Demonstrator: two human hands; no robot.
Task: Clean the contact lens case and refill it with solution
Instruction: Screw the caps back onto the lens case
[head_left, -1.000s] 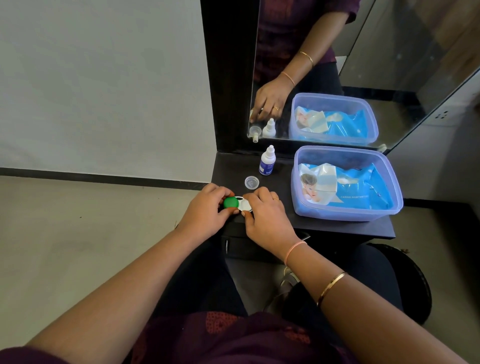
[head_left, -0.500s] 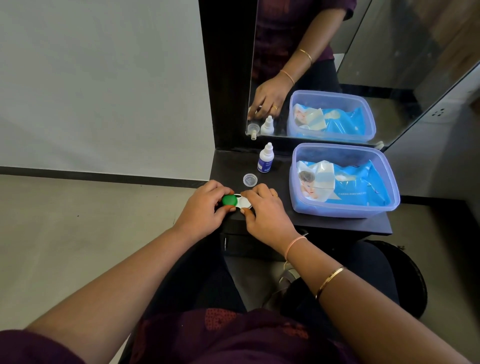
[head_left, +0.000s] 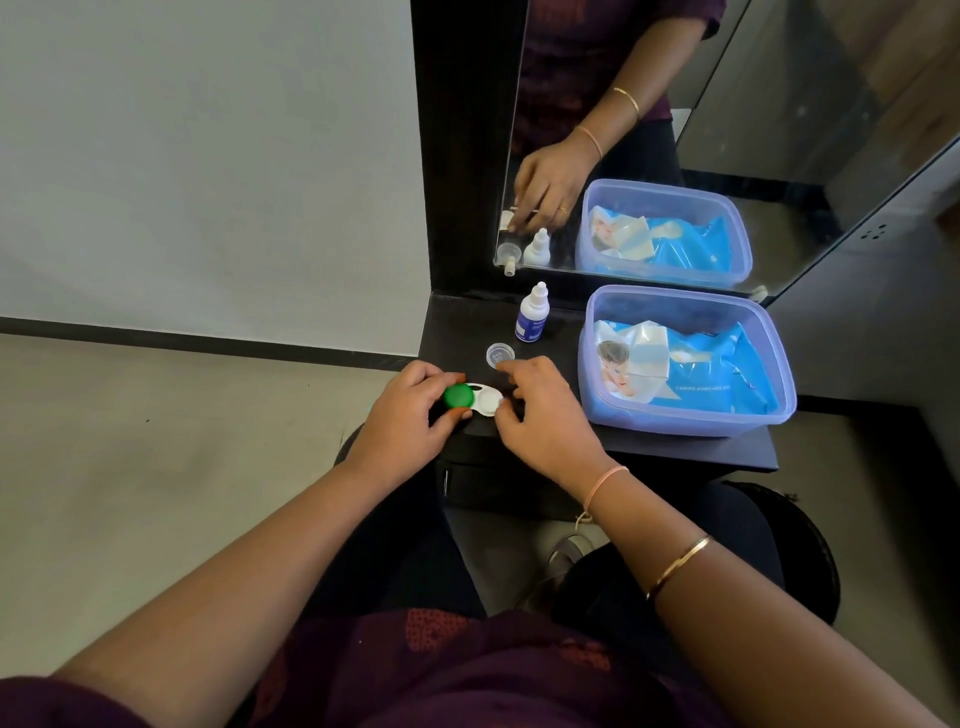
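Resting near the front left edge of the dark shelf (head_left: 462, 332): contact lens case (head_left: 482, 400), white, left well under a green cap (head_left: 458, 396), right well uncovered. Left hand (head_left: 400, 423): thumb and fingers curled round the green cap. Right hand (head_left: 548, 415): fingers curled, thumb at the case's right end; whether it grasps anything cannot be told. Behind the case: clear round cap (head_left: 500, 355), upright solution bottle (head_left: 532, 314). To the right: lilac tub (head_left: 691, 423) holding a blue wipes pack (head_left: 717, 379). Mirror (head_left: 779, 156) at the back.
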